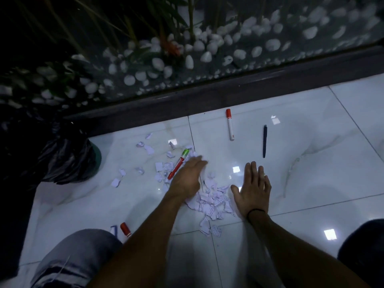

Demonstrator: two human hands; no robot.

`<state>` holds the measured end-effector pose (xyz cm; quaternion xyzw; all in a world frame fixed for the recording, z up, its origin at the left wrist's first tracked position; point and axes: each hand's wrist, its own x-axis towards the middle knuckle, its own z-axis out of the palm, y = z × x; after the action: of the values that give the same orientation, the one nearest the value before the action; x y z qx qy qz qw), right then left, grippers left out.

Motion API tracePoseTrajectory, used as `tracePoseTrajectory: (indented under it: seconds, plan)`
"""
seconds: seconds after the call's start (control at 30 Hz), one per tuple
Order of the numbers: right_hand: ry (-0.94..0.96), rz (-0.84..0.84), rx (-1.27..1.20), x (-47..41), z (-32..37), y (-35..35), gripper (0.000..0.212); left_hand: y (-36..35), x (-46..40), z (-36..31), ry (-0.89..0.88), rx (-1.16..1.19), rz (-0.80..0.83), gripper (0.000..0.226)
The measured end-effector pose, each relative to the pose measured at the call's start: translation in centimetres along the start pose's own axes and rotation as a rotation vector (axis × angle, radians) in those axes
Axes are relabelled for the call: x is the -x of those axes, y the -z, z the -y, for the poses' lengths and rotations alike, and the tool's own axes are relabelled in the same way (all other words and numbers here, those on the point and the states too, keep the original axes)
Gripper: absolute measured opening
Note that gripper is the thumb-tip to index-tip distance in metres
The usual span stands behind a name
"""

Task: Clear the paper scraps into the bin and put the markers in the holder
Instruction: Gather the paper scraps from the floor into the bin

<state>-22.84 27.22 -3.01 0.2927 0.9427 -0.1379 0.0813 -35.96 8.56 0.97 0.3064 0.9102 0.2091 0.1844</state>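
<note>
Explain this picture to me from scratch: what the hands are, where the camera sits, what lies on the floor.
There is no machine, only a person crouching over a white tiled floor. The one camera is worn on the head, looking forward and down. The left hand and right hand are spread flat and hold nothing; between them lies a pile of paper scraps, with loose scraps further left. A red marker with a green cap lies beside the left hand; a white marker with a red cap and a dark pen lie further off. A bin with a black bag stands at left.

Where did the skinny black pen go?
The slim black pen lies on the white tiled floor, just right of the white marker with the red cap and beyond the right hand.
</note>
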Motion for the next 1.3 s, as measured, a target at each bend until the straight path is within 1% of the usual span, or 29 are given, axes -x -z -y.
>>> tracePoseTrajectory:
  seconds: [0.07,0.13,0.2,0.3,0.37,0.4,0.43,0.47,0.53,0.57,0.6,0.63,0.7,0.77,0.87,0.9,0.97,1.03,1.07,1.1,1.17,1.23,1.27,1.3]
  plan:
    - [-0.029,0.048,-0.043,-0.3,0.5,0.0,0.085,0.4,-0.6,1.0,0.065,-0.042,-0.033,0.076]
    - [-0.047,0.088,-0.081,-0.7,0.8,0.2,0.082,0.1,-0.9,0.8,0.123,-0.065,0.012,0.075]
    - [-0.031,0.110,-0.093,-0.8,0.8,0.5,0.079,-0.4,-0.3,0.1,0.172,-0.036,0.058,0.077]
    - [-0.006,0.167,-0.125,-0.4,0.5,1.3,0.076,-1.4,1.8,-1.0,0.141,0.003,0.135,0.080]
    - [0.020,0.228,-0.130,0.3,1.0,1.9,0.079,-1.4,3.4,-1.5,0.115,0.072,0.166,0.079]
    - [0.044,0.256,-0.123,0.8,1.4,2.3,0.083,-1.2,4.1,-1.7,0.125,0.119,0.154,0.079]
    - [0.063,0.283,-0.122,1.1,2.0,2.8,0.087,-0.8,4.7,-1.7,0.147,0.155,0.109,0.079]
    - [0.076,0.303,-0.135,1.3,2.5,3.3,0.091,-0.4,5.1,-1.6,0.184,0.163,0.030,0.080]
    - [0.080,0.317,-0.185,0.8,3.8,4.5,0.097,0.7,5.8,-1.4,0.309,0.086,-0.134,0.076]
    - [0.094,0.309,-0.210,0.2,4.5,5.0,0.098,1.3,6.0,-1.4,0.383,0.026,-0.161,0.074]
    - [0.128,0.295,-0.224,-0.5,5.5,5.3,0.097,1.6,6.2,-1.1,0.459,-0.020,-0.145,0.073]
    - [0.173,0.276,-0.231,-1.1,6.5,5.6,0.095,1.7,6.4,-0.8,0.520,-0.029,-0.091,0.074]
    - [0.262,0.257,-0.225,-2.3,8.7,5.7,0.087,1.2,7.0,-0.2,0.583,0.024,0.022,0.075]
    - [0.328,0.262,-0.183,-2.8,10.7,5.0,0.077,0.5,7.5,0.2,0.526,0.057,0.091,0.069]
    - [0.438,0.326,-0.008,-2.4,12.3,3.3,0.062,0.0,8.3,0.4,0.340,0.093,0.095,0.056]
    - [0.478,0.328,0.046,-1.9,12.4,2.8,0.056,0.2,8.7,0.3,0.321,0.128,0.096,0.056]
    - [0.529,0.306,0.081,-0.9,12.2,2.5,0.046,0.5,9.3,0.6,0.354,0.200,0.018,0.060]
    - [0.580,0.285,0.089,0.1,11.7,2.9,0.041,1.2,9.3,1.2,0.410,0.184,-0.129,0.065]
    - [0.610,0.280,0.106,0.4,11.2,3.1,0.039,1.5,9.2,1.2,0.433,0.178,-0.164,0.068]
    - [0.632,0.284,0.117,0.8,10.8,3.3,0.038,1.7,8.9,1.2,0.465,0.165,-0.152,0.071]
    - [0.606,0.302,0.083,1.3,9.8,3.6,0.041,1.5,8.2,1.0,0.490,0.112,-0.064,0.076]
    - [0.519,0.314,-0.003,1.6,8.7,3.9,0.052,0.7,7.6,0.6,0.468,0.062,0.031,0.077]
    - [0.472,0.316,-0.040,1.8,8.3,4.1,0.064,0.5,7.5,0.2,0.447,0.055,0.067,0.073]
    - [0.431,0.308,-0.054,2.0,7.8,4.4,0.080,0.3,7.3,-0.3,0.416,0.059,0.106,0.069]
